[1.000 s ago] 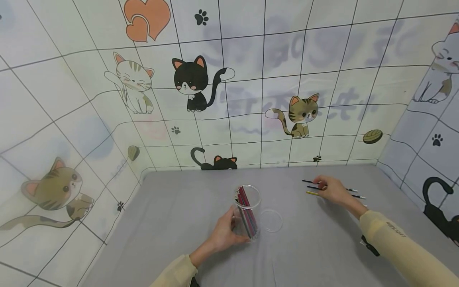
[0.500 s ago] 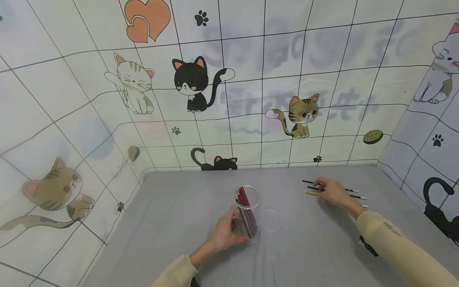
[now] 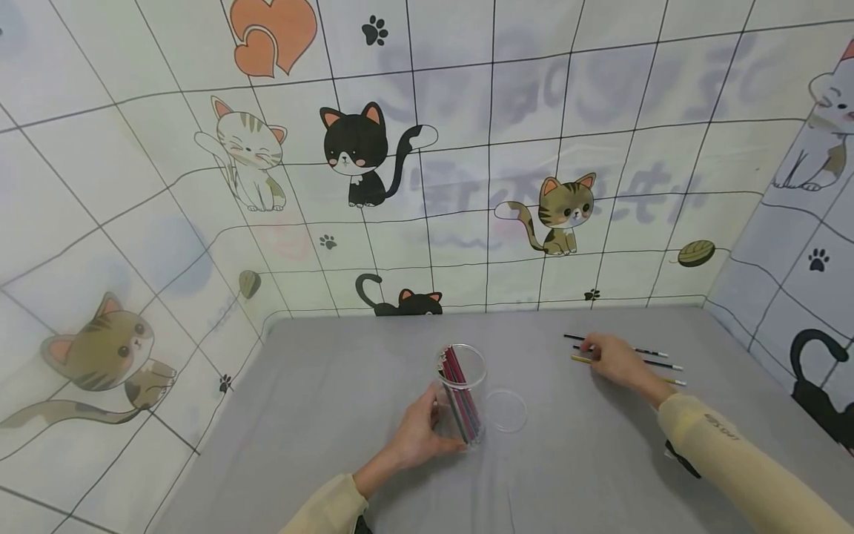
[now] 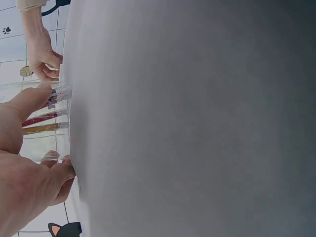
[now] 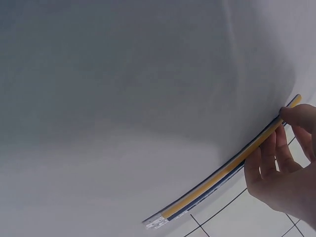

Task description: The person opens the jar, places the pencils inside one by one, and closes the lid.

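Backdrop: cat-print cloth (image 3: 460,204) behind grey table (image 3: 347,371)
Left hand (image 3: 416,432): grips clear cup (image 3: 479,400) of pencils (image 3: 462,403)
Right hand (image 3: 618,361): pinches yellow pencil (image 5: 222,175) beside two dark pencils (image 3: 663,365)
Between hands: clear disc (image 3: 506,411)

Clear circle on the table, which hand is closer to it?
Left. The left hand holds the clear cup just left of the clear circle; the right hand is farther off, beyond and right, at the yellow pencil.

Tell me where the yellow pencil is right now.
In the head view, the yellow pencil is at the right side of the grey table, partly hidden by the right hand, just nearer the camera than two dark pencils.
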A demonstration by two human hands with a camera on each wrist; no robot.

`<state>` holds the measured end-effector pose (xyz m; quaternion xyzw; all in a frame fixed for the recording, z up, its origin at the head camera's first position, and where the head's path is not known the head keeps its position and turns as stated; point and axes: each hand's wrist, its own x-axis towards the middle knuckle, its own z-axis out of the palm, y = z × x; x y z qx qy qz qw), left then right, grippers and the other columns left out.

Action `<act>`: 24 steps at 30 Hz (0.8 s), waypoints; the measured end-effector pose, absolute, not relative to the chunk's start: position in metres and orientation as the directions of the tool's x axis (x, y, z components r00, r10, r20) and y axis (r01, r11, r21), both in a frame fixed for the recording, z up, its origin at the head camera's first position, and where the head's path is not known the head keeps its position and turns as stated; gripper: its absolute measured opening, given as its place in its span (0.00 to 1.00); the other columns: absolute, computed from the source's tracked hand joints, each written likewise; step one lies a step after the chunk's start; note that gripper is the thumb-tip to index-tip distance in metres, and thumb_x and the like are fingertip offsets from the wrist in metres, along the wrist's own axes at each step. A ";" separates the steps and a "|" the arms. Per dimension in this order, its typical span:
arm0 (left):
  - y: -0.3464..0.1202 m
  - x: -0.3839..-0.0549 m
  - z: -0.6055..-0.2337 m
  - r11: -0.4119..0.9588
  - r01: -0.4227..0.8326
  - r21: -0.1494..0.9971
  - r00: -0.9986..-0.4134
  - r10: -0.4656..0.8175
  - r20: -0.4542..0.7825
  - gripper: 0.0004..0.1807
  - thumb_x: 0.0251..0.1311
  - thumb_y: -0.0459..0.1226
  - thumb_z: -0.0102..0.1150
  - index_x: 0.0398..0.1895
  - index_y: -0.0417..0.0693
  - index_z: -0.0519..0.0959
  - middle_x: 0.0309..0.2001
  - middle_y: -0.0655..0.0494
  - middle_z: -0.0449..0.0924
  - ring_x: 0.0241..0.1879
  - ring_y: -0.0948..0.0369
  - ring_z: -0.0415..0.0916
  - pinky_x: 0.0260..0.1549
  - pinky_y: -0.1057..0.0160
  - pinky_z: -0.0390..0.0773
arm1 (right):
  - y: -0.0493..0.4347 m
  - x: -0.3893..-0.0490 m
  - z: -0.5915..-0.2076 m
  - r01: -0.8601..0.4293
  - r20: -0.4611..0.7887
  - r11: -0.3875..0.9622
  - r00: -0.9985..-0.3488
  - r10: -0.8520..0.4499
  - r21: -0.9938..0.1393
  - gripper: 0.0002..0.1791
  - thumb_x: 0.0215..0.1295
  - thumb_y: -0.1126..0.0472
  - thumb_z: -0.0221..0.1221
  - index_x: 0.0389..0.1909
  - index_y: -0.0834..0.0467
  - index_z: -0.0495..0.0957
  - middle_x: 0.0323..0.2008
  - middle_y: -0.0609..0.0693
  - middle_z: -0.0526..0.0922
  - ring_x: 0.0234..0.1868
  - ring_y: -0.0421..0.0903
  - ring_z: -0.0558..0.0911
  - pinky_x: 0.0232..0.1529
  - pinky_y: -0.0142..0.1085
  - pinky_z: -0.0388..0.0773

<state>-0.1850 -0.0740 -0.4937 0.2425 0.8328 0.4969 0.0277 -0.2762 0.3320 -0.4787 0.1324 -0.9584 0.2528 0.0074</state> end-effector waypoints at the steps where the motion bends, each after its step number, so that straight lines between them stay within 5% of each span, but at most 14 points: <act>1: -0.074 -0.185 -0.494 0.387 0.380 0.840 -0.880 0.432 0.198 0.52 0.38 0.31 0.83 0.68 0.42 0.63 0.60 0.42 0.73 0.60 0.45 0.73 0.58 0.54 0.74 | 0.331 -0.276 -0.479 -0.255 0.077 0.844 -0.966 -0.248 -0.472 0.16 0.51 0.77 0.60 0.43 0.67 0.79 0.34 0.61 0.80 0.33 0.55 0.78 0.29 0.45 0.77; 24: -0.074 -0.186 -0.494 0.372 0.381 0.847 -0.875 0.442 0.199 0.52 0.39 0.31 0.83 0.69 0.44 0.62 0.59 0.44 0.72 0.61 0.46 0.71 0.60 0.51 0.72 | 0.321 -0.271 -0.462 -0.299 0.104 0.859 -0.954 -0.281 -0.416 0.10 0.56 0.75 0.61 0.39 0.65 0.80 0.31 0.56 0.81 0.28 0.48 0.76 0.25 0.40 0.75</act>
